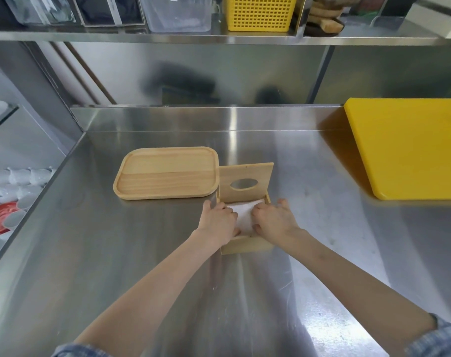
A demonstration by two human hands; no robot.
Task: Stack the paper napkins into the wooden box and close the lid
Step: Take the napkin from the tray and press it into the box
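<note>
A small wooden box [247, 245] stands on the steel counter, its lid [246, 182] with an oval hole raised upright at the far side. White paper napkins [242, 213] lie inside the box. My left hand [217, 221] and my right hand [274, 219] both rest on the napkins, one on each side, with fingers curled down over the stack. The hands hide most of the napkins and the box's side walls.
An empty wooden tray [167, 173] lies just left of the box. A yellow cutting board [409, 148] sits at the right. A shelf above holds a yellow basket [260, 12] and clear containers [178, 12]. White cups [15, 181] sit lower left, off the counter.
</note>
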